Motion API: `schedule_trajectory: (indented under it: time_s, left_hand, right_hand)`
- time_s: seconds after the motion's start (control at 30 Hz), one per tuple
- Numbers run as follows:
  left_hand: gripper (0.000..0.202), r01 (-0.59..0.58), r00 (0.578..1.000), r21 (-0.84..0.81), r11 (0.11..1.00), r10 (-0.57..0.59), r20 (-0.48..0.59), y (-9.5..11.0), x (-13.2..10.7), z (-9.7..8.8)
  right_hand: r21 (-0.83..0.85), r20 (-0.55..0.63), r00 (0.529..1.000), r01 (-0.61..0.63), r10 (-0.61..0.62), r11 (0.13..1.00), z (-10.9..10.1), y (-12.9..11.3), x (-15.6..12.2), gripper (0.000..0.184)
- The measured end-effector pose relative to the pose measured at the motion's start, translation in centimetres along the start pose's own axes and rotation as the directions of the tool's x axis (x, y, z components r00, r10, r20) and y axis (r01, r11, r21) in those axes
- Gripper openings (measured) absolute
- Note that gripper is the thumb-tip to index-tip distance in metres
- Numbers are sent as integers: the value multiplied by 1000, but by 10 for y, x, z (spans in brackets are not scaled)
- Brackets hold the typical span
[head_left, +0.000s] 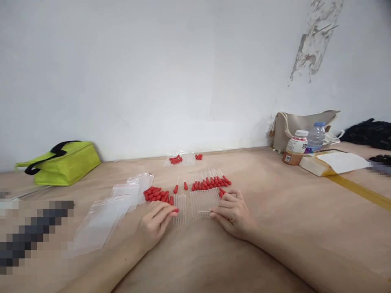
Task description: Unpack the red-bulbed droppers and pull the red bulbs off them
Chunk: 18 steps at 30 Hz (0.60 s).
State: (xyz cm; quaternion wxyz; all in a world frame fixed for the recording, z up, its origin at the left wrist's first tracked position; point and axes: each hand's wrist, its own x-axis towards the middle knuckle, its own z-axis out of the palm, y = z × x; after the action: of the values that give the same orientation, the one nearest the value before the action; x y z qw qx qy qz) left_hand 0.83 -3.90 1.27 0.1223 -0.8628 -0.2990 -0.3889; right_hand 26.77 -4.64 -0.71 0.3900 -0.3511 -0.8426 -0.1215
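Note:
My left hand (155, 223) rests on the table with a small red rubber bulb (175, 210) pinched at its fingertips. My right hand (231, 212) grips a clear glass dropper tube (204, 212) by one end, pointing it toward the left hand. Several clear tubes (195, 202) lie in a row between the hands. A pile of loose red bulbs (158, 194) sits just beyond my left hand. A row of tubes fitted with red bulbs (212, 181) lies beyond my right hand.
Clear zip bags (105, 217) are fanned out at the left. A lime green bag (61, 162) stands at the far left by the wall. Another zip bag with red bulbs (178, 159) lies near the wall. Two bottles (295, 147), a beige tote (301, 126) and a package (332, 162) stand at the right.

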Motion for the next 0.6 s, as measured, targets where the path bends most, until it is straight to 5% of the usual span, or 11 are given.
schedule_trajectory:
  time_s: [0.13, 0.3, 0.4, 0.6]
  left_hand:
    - [24, 327, 945, 12, 945, -327, -3, -28, 12, -13]
    - [34, 603, 781, 52, 796, -602, 167, -71, 42, -28]
    - [38, 673, 707, 19, 740, -650, 279, -88, 55, -34]
    - [35, 691, 684, -19, 722, -646, 340, -99, 50, -37]
  right_hand:
    - [17, -42, 995, -89, 89, 996, 4, -1, 8, 22]
    - [19, -1, 994, -108, 108, 994, 14, -7, 30, 21]
    - [-39, 16, 994, -110, 111, 993, 25, -11, 47, 21]
    - [-128, 23, 995, -93, 97, 987, 45, -19, 59, 16]
